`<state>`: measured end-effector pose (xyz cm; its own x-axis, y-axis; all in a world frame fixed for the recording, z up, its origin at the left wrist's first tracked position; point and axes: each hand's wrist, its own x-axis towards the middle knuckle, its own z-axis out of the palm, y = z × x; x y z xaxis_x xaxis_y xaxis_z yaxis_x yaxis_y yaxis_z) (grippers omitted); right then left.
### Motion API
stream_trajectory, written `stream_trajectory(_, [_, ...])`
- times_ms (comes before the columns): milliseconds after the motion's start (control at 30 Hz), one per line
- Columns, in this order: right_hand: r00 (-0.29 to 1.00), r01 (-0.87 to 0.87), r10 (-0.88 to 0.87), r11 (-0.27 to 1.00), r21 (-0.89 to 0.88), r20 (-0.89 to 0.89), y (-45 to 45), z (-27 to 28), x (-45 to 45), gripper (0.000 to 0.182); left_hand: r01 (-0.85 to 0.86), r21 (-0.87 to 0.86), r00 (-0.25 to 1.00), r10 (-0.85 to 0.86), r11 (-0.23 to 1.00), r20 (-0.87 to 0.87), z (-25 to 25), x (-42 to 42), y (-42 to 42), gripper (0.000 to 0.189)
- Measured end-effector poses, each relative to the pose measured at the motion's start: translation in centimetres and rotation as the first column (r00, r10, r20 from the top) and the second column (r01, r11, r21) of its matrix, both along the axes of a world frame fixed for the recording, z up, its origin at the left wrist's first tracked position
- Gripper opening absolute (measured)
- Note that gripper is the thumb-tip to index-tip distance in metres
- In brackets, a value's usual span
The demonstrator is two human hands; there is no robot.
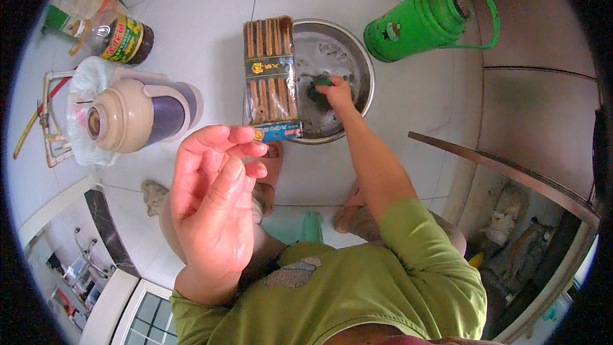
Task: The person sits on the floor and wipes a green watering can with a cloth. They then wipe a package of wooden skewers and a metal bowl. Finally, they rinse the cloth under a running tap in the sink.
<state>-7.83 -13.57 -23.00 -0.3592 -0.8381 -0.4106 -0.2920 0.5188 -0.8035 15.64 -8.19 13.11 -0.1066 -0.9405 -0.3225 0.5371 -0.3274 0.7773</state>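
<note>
My left hand (215,206) is raised close to the camera, palm up, its fingers loosely curled and apart with nothing visible between them. Its fingertips overlap the lower end of a clear plastic pack of wooden chopsticks (270,69); whether they touch is unclear. That pack has a dark printed band and a blue end label, and it covers the left rim of a round metal basin (368,91). Inside the basin is greyish, foamy water. My right hand (340,93) reaches in, gripping a dark green scrubbing pad (322,87) whose lower part is blurred.
A green thermos flask (416,24) stands right of the basin. To the left are a beige-and-purple thermos flask (143,112), a bag-lined bin (79,120) and an oil bottle (127,38). An open cabinet door (479,158) juts in at right. Both feet flank the basin's near side.
</note>
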Motion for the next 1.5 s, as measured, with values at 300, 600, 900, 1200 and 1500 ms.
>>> stream_trajectory(300, [0.493,0.711,-0.462,0.702,-0.035,0.737,0.3,8.3,-0.2,0.036,-0.009,-0.004,0.999,0.009,1.0,-0.038,-0.5,0.6,0.0,0.027])
stream_trajectory(600, [0.995,0.103,-0.093,0.931,-0.35,0.045,-1.1,4.2,-2.1,0.035,0.034,-0.044,0.998,-0.036,0.998,-0.053,-0.8,0.6,-0.1,0.021])
stream_trajectory(900, [0.53,-0.4,0.533,0.843,0.36,-0.66,0.8,0.8,0.4,0.054,0.055,-0.015,0.998,-0.055,0.998,0.004,-1.0,-0.2,-0.4,0.019])
stream_trajectory(1200, [0.919,0.214,-0.225,0.974,0.072,0.324,1.0,2.3,-2.2,0.04,0.085,0.027,0.996,-0.085,0.996,-0.004,-1.9,-1.4,-0.3,0.017])
stream_trajectory(1500, [0.575,0.42,-0.404,0.892,0.168,0.711,0.5,17.0,0.2,0.026,0.099,0.117,0.99,-0.11,0.988,0.093,-6.6,-6.4,-0.8,0.031])
